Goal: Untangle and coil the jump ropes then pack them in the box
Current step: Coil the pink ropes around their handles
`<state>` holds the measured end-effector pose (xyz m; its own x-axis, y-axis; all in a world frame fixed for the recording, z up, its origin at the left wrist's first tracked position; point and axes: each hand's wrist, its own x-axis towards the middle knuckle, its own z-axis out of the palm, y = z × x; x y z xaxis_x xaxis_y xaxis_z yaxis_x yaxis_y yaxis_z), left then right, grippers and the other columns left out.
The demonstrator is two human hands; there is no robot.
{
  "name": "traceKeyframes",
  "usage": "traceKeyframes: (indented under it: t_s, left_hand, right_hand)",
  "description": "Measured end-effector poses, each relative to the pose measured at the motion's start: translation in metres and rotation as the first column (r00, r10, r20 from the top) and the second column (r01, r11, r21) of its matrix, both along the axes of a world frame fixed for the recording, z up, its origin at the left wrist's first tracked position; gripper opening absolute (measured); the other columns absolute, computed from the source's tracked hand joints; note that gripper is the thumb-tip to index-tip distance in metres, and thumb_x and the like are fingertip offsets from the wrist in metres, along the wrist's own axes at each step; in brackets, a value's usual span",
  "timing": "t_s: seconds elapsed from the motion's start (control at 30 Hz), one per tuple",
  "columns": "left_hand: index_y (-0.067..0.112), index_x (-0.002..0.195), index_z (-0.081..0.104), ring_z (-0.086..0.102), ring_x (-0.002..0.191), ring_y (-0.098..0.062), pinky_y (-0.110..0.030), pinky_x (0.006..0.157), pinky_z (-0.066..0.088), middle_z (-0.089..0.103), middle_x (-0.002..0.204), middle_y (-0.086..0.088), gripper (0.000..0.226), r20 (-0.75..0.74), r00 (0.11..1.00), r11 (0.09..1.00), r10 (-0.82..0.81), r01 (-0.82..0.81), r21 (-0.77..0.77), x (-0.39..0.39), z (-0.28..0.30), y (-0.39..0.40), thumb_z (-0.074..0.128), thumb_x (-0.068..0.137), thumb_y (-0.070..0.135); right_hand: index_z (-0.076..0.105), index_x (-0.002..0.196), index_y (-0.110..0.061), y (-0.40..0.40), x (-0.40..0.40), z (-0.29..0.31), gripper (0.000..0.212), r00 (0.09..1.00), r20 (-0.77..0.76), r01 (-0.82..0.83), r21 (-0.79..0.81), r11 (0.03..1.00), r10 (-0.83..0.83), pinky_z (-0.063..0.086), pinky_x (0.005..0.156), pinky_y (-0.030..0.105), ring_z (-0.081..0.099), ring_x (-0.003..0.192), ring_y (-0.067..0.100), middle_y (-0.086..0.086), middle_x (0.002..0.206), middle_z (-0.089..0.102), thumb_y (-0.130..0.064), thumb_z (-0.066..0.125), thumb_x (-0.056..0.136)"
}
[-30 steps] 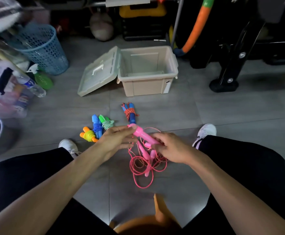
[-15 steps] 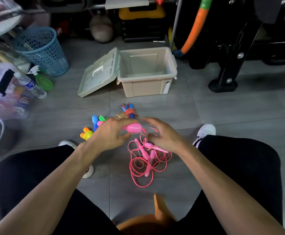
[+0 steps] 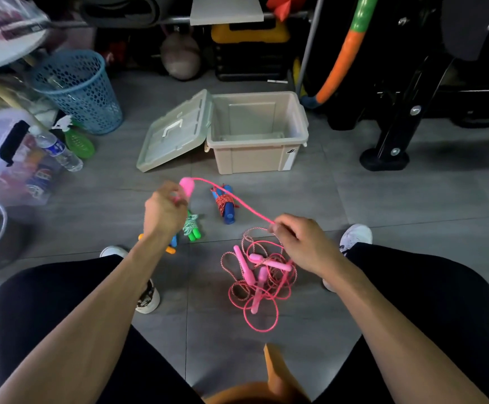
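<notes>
My left hand (image 3: 166,209) gripped a pink handle (image 3: 187,186), fingers curled round it, up above the floor. My right hand (image 3: 301,243) pinched the pink cord (image 3: 237,204) running taut from that handle. Below my right hand, the tangle of pink ropes (image 3: 259,282) lay on the floor (image 3: 383,199). Three coiled ropes sat near my left hand; the blue-handled one (image 3: 226,204) lay nearest the box (image 3: 255,132), which stood open, lid (image 3: 173,132) flung back.

Single head-worn wide-angle view, looking forward and down over seated person's legs at nearby floor (image 3: 383,205).
</notes>
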<state>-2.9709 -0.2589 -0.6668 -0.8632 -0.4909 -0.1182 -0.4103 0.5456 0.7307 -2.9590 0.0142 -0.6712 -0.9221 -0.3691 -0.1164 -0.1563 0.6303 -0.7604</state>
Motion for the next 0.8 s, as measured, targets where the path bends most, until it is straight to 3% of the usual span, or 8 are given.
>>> traceKeyframes:
  t_s: [0.13, 0.2, 0.27, 0.37, 0.53, 0.67, 0.73, 0.8]
  left_hand:
    - [0.025, 0.092, 0.075, 0.051, 0.053, -0.009, -0.008, 0.052, 0.037, 0.072, 0.088, -0.012, 0.035, 0.075, 0.932, 0.934, -0.355, 0.357, -0.014, 0.01, 0.003, 0.035, 0.051, 0.088, 0.001]
    - [0.027, 0.097, 0.077, 0.054, 0.065, -0.002, 0.0, 0.06, 0.034, 0.073, 0.095, -0.003, 0.03, 0.083, 0.887, 0.89, -0.455, 0.456, 0.0, 0.016, 0.008, 0.047, 0.057, 0.087, 0.006]
    - [0.029, 0.1, 0.077, 0.058, 0.086, -0.007, -0.006, 0.076, 0.038, 0.069, 0.1, 0.005, 0.026, 0.071, 0.835, 0.837, -0.545, 0.546, 0.004, 0.021, 0.012, 0.053, 0.067, 0.083, 0.013]
    - [0.027, 0.097, 0.077, 0.059, 0.087, -0.015, -0.024, 0.08, 0.044, 0.063, 0.094, 0.003, 0.02, 0.032, 0.744, 0.744, -0.667, 0.668, -0.033, 0.028, 0.014, 0.06, 0.077, 0.079, 0.018]
    - [0.03, 0.092, 0.077, 0.06, 0.087, -0.024, -0.034, 0.076, 0.05, 0.065, 0.097, 0.0, 0.01, 0.106, 0.823, 0.807, -0.558, 0.568, -0.161, 0.019, 0.001, 0.06, 0.072, 0.083, 0.026]
    - [0.027, 0.091, 0.076, 0.064, 0.081, -0.028, -0.028, 0.067, 0.044, 0.071, 0.093, -0.004, 0.011, 0.17, 0.949, 0.928, -0.267, 0.301, -0.222, 0.006, -0.008, 0.034, 0.068, 0.085, 0.023]
    - [0.024, 0.087, 0.074, 0.061, 0.077, -0.03, -0.03, 0.066, 0.041, 0.071, 0.09, -0.009, 0.01, 0.252, 0.96, 0.937, -0.121, 0.194, -0.289, 0.004, -0.013, 0.018, 0.065, 0.086, 0.026]
    - [0.021, 0.077, 0.07, 0.055, 0.071, -0.028, -0.031, 0.066, 0.041, 0.067, 0.082, -0.01, 0.012, 0.302, 0.951, 0.953, -0.061, 0.145, -0.266, 0.003, -0.016, 0.009, 0.064, 0.086, 0.026]
  right_hand:
    - [0.066, 0.091, -0.021, -0.005, -0.005, 0.008, 0.018, 0.998, -0.052, -0.037, 0.032, 0.999, 0.039, 0.04, 0.053, 0.028, 0.05, 0.053, 0.01, -0.015, 0.061, 0.059, -0.022, 0.051, 0.098]
    - [0.069, 0.093, -0.017, -0.009, -0.004, 0.01, 0.019, 0.995, -0.02, -0.096, 0.094, 0.991, 0.098, 0.046, 0.058, 0.037, 0.057, 0.062, 0.024, -0.002, 0.067, 0.065, -0.02, 0.051, 0.097]
    - [0.069, 0.09, -0.014, -0.015, -0.003, 0.012, 0.019, 0.986, -0.002, -0.166, 0.133, 0.977, 0.168, 0.047, 0.062, 0.04, 0.057, 0.067, 0.028, 0.006, 0.071, 0.066, -0.016, 0.051, 0.095]
    - [0.067, 0.084, -0.015, -0.02, -0.002, 0.015, 0.019, 0.977, 0.034, -0.212, 0.124, 0.969, 0.209, 0.044, 0.062, 0.038, 0.056, 0.065, 0.023, 0.001, 0.067, 0.062, -0.017, 0.05, 0.095]
    - [0.059, 0.069, -0.014, -0.015, -0.001, 0.017, 0.026, 0.992, 0.039, -0.125, 0.14, 0.982, 0.121, 0.04, 0.053, 0.036, 0.049, 0.055, 0.019, 0.001, 0.057, 0.057, -0.024, 0.053, 0.093]
    - [0.056, 0.061, -0.016, 0.003, -0.005, 0.027, 0.03, 0.994, 0.03, -0.106, 0.289, 0.951, 0.102, 0.042, 0.054, 0.035, 0.05, 0.053, 0.024, 0.002, 0.055, 0.059, -0.025, 0.058, 0.089]
    - [0.067, 0.069, -0.016, 0.014, -0.01, 0.039, 0.02, 0.996, -0.083, -0.001, 0.208, 0.978, 0.018, 0.046, 0.057, 0.029, 0.058, 0.056, 0.017, -0.003, 0.059, 0.064, -0.022, 0.061, 0.086]
    - [0.071, 0.071, -0.015, 0.022, -0.013, 0.05, 0.017, 0.977, -0.187, 0.109, 0.003, 0.994, -0.106, 0.038, 0.051, 0.017, 0.051, 0.049, 0.004, -0.012, 0.052, 0.058, -0.02, 0.062, 0.084]
